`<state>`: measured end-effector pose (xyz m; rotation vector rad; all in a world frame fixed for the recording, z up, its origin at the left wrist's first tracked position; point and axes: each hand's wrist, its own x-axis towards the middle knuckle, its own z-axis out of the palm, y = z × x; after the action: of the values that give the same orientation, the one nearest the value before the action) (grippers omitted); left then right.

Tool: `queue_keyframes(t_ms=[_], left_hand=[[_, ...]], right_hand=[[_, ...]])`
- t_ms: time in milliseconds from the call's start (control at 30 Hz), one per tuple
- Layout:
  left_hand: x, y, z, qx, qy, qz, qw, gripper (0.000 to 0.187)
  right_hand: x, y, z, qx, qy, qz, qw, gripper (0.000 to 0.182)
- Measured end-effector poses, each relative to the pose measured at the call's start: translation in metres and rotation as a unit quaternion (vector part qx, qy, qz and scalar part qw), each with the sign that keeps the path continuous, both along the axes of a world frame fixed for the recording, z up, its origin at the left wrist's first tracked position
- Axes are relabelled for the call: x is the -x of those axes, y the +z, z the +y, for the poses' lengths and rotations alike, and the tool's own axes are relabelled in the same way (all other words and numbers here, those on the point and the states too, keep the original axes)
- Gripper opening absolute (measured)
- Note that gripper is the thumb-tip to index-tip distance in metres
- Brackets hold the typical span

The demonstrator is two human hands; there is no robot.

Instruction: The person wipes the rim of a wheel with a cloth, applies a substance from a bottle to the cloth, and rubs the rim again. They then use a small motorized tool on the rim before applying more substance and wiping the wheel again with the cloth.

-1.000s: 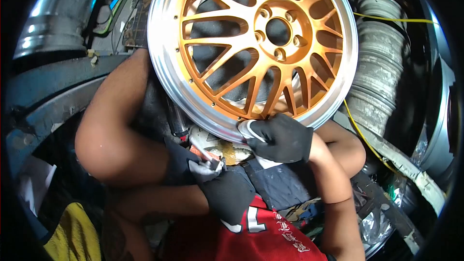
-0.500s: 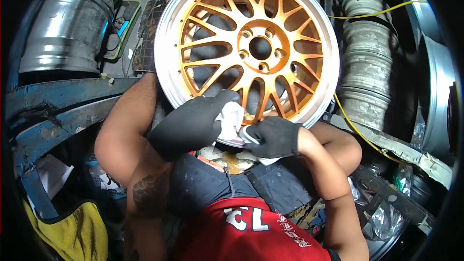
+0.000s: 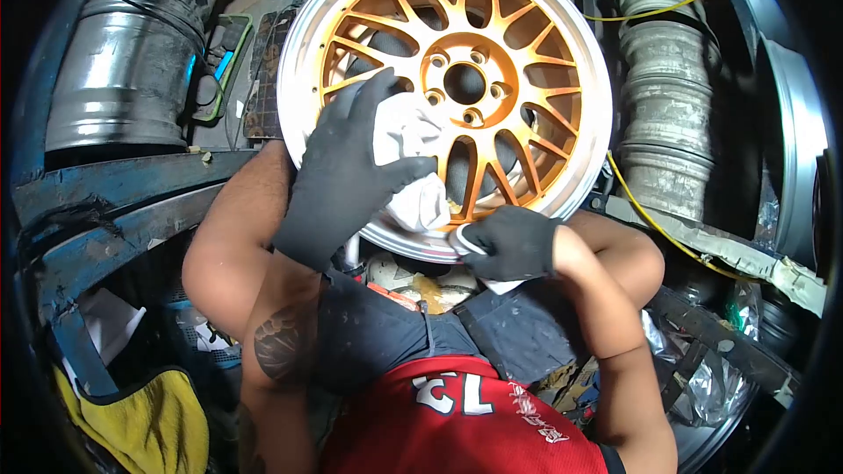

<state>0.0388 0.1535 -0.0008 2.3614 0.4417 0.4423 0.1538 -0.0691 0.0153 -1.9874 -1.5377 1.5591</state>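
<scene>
A wheel rim (image 3: 566, 136) with orange-gold spokes and a polished silver lip leans up in front of me, between my knees. My left hand (image 3: 338, 175), in a black glove, is on its lower left spokes with fingers spread around a crumpled white cloth (image 3: 408, 136). At the bottom lip my right hand (image 3: 514, 246), gloved in black too, is closed around a second white cloth (image 3: 503, 286) pressed to the edge. Most of that cloth is hidden under the fingers.
Stacked bare metal rims (image 3: 667, 105) stand at right, with a yellow cable (image 3: 659, 224) running past. A shiny metal cylinder (image 3: 123, 70) is at left, above a blue metal frame (image 3: 140, 184). A yellow towel (image 3: 145, 426) hangs lower left.
My left hand has moved up and left from the lower lip onto the spokes with its cloth, and its fingers have spread. My right hand stays at the bottom lip.
</scene>
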Motion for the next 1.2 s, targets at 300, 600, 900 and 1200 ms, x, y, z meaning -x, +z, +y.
queue_keyframes(t_ms=[300,600,900,1200], left_hand=[[0.010,0.007,-0.011,0.050,0.099,0.261,0.959,0.054],[0.004,0.000,0.019,0.144,0.129,0.141,0.971,0.036],[0.041,-0.006,-0.030,-0.075,-0.083,0.047,0.993,0.068],[0.016,0.020,0.027,0.290,0.080,0.006,0.954,0.024]], right_hand=[[0.013,-0.013,0.012,0.000,-0.009,-0.025,1.000,0.034],[0.014,-0.010,0.008,-0.015,-0.009,-0.036,0.999,0.033],[0.004,-0.009,-0.006,0.000,-0.019,-0.014,1.000,0.032],[0.005,-0.007,0.001,0.021,-0.007,-0.020,1.000,0.036]])
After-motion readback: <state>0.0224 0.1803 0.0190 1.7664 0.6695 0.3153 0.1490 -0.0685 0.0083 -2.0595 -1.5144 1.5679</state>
